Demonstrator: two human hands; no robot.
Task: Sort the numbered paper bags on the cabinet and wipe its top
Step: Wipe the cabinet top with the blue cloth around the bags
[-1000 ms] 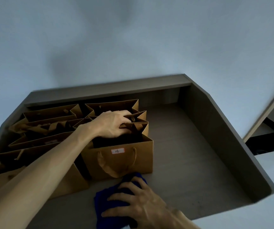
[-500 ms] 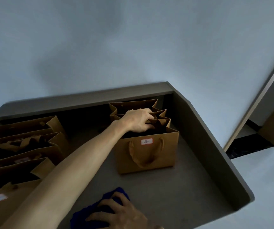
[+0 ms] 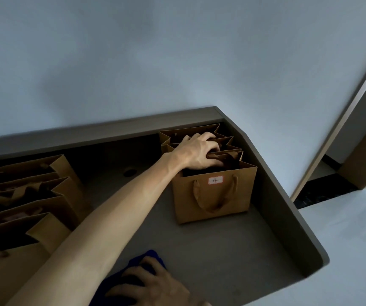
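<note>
Both hands are busy: the left hand [image 3: 196, 151] reaches far across the cabinet [image 3: 219, 246], fingers curled down over the open tops of a small cluster of bags [image 3: 202, 140] and closed on their upper edges, while the right hand [image 3: 153, 286] lies flat, fingers spread, pressing a blue cloth [image 3: 149, 259] onto the near edge. That cluster sits at the far right corner, close to the raised rim, its row running front to back; the front bag [image 3: 213, 195] is plain brown paper with a looped handle and a white label [image 3: 215, 180] reading 4. A second row of bags [image 3: 23, 195] stands well apart at the left, leaving bare top between. That bare strip lies straight ahead of the cloth hand, so wiping there looks the likely next move.
</note>
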